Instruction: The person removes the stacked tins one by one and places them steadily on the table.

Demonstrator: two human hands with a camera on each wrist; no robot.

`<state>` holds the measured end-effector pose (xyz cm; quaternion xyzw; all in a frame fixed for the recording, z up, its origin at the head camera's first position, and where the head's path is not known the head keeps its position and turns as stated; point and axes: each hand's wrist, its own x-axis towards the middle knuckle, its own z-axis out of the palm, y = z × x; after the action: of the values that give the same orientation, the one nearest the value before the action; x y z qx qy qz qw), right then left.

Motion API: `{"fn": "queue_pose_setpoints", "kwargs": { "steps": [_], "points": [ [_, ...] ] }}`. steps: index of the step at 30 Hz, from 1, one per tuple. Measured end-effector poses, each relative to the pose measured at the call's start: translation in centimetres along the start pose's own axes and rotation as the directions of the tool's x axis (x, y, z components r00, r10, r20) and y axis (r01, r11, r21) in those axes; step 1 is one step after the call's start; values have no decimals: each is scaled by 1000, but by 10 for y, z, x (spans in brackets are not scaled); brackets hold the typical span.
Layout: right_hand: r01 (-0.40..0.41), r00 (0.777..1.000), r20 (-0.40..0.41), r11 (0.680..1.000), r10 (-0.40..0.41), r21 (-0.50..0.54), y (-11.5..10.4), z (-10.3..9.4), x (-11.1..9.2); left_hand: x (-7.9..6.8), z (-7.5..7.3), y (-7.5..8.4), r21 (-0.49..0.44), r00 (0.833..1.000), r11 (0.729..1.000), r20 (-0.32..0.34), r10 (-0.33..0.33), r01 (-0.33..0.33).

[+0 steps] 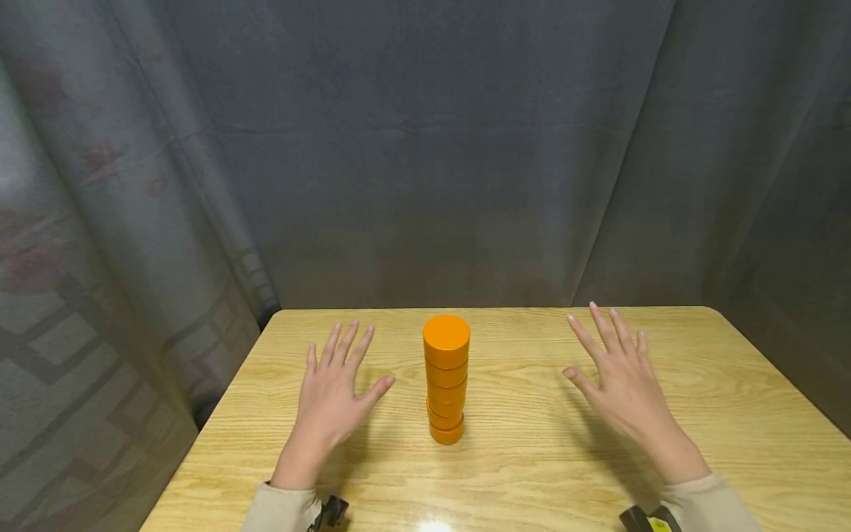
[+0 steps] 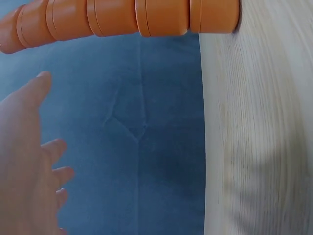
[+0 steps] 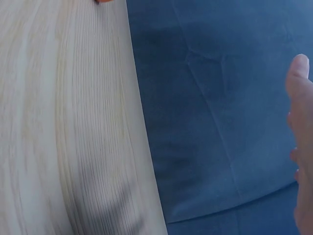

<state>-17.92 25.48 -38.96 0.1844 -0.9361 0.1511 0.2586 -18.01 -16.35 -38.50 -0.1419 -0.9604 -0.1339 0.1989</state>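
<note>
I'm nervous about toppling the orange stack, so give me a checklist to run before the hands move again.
1. Stack standing on the table: ok, on its base.
2. Pieces evenly lined up: not ok; a lower one juts slightly to the left in the head view.
3. Left hand off the stack: ok, apart to its left, fingers spread.
4. Right hand off the stack: ok, apart to its right, holding nothing.
5. Pieces fixed to one another: cannot tell; seams show, but not how they join.
</note>
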Motion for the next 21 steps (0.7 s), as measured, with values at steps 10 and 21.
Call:
{"fn": "queue_pose_setpoints", "kwargs": {
  "steps": [10, 21],
  "points": [
    [20, 1000, -25, 991, -17, 131, -10, -2, 1, -1, -3, 9, -172, 999, 984, -21, 37, -40],
    [-18, 1000, -7, 956, 21, 294, -23, -7, 0, -4, -7, 17, -343, 993, 935, -100, 59, -89]
  ]
}}
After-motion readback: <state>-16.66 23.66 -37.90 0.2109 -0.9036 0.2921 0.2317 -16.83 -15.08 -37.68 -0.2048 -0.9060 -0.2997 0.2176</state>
